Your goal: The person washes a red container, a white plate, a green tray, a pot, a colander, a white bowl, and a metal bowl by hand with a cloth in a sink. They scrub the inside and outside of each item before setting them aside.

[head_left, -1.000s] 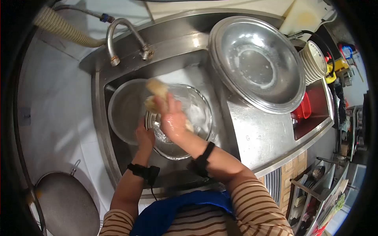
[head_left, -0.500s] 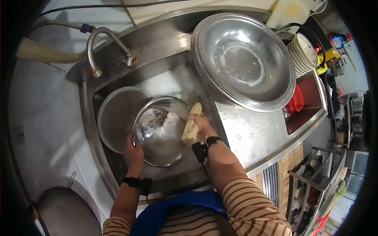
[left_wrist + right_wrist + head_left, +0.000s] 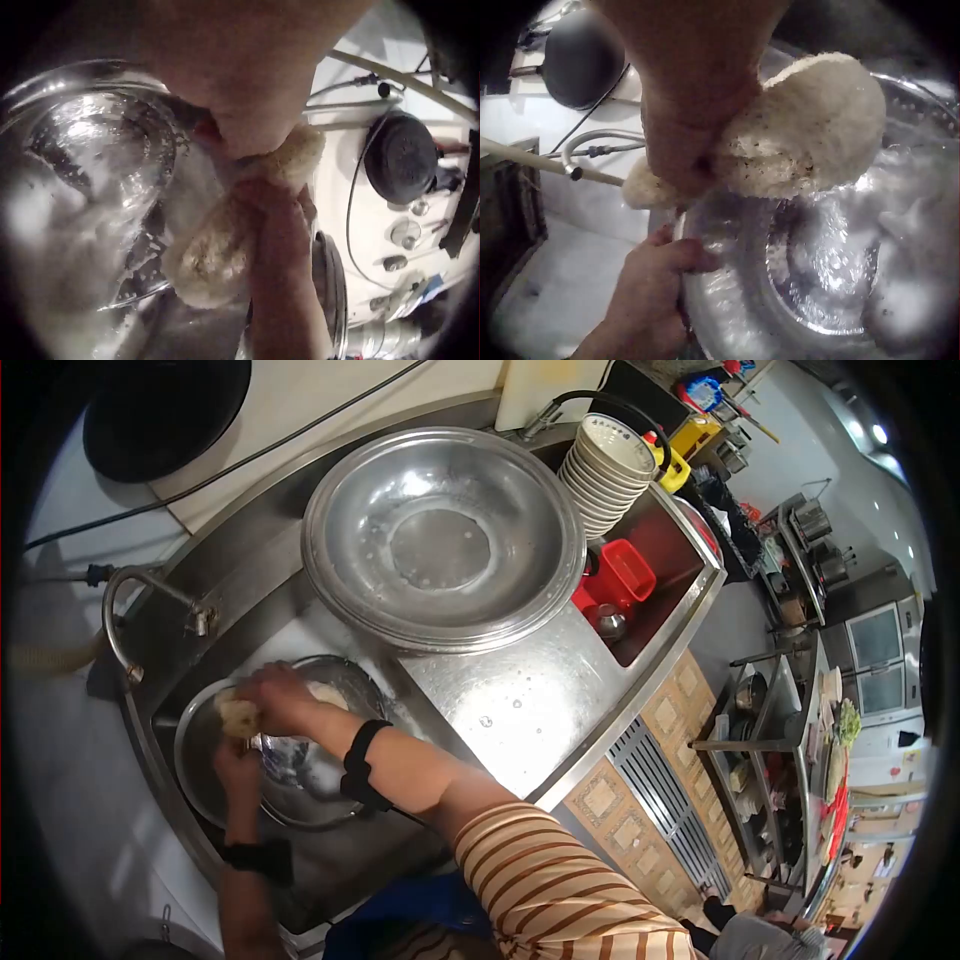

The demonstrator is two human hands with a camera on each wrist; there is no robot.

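Cream-coloured loofah sponge [image 3: 806, 127] sits clutched in the right hand [image 3: 280, 698], its ends sticking out on both sides of the curled fingers, at the rim of a shiny steel basin [image 3: 739, 289] in the sink [image 3: 305, 642]. The left hand [image 3: 649, 289] grips that rim, thumb over the inside. A wider metal basin [image 3: 440, 550] rests on the steel drainboard [image 3: 510, 725] near stacked bowls [image 3: 605, 475]; patterned floor tiles [image 3: 665, 712] lie beyond.

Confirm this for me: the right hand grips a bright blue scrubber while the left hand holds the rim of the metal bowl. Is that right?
Not quite: the colour is wrong. The right wrist view shows the right hand gripping a pale, cream-coloured scrubber, while the left hand holds the rim of the metal bowl.
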